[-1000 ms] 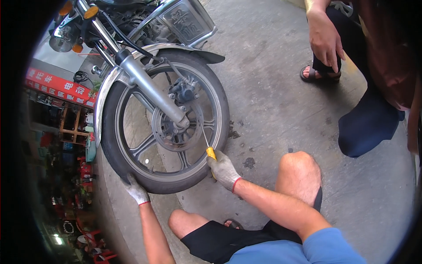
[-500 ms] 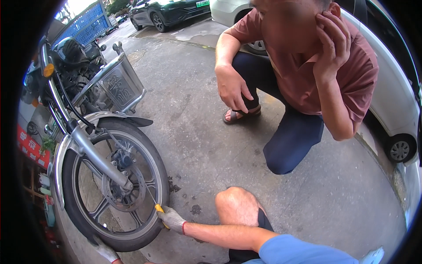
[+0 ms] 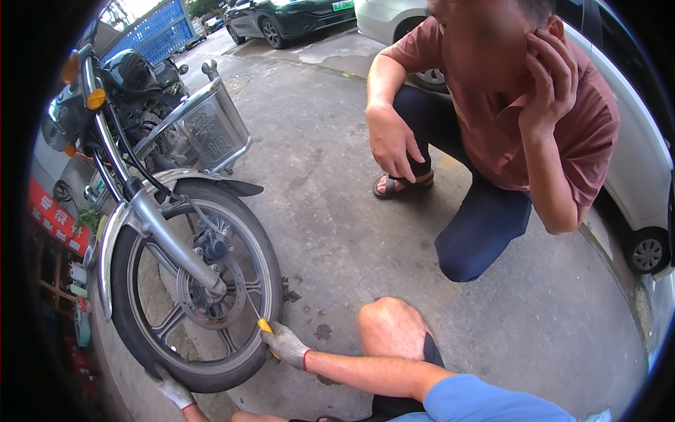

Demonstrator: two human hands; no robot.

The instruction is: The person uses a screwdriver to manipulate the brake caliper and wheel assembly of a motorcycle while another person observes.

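Note:
A motorcycle's front wheel (image 3: 271, 253), with a black tyre and a spoked rim, stands at the left. My right hand (image 3: 287, 346), in a pale work glove, is closed round a screwdriver with a yellow handle (image 3: 266, 327). The thin shaft slants up and left, in front of the rim, toward the brake disc (image 3: 238, 299); where its tip rests is hard to make out. Low on the tyre's near left side, my gloved left hand (image 3: 172, 389) grips the tyre edge, its fingertips partly hidden. Above the disc sits the brake caliper (image 3: 213, 244), beside the silver fork leg (image 3: 169, 232).
Opposite me a person in a reddish shirt (image 3: 520, 133) squats, one hand by the head. A white car (image 3: 636, 176) stands behind them, a dark car (image 3: 295, 17) farther back. A metal crash guard (image 3: 214, 126) juts from the motorcycle. My bare knee (image 3: 390, 327) is beside my right arm.
The whole scene has shifted right in the view, so more of my left hand and forearm shows. Both hands stay at the wheel, the screwdriver still in my right.

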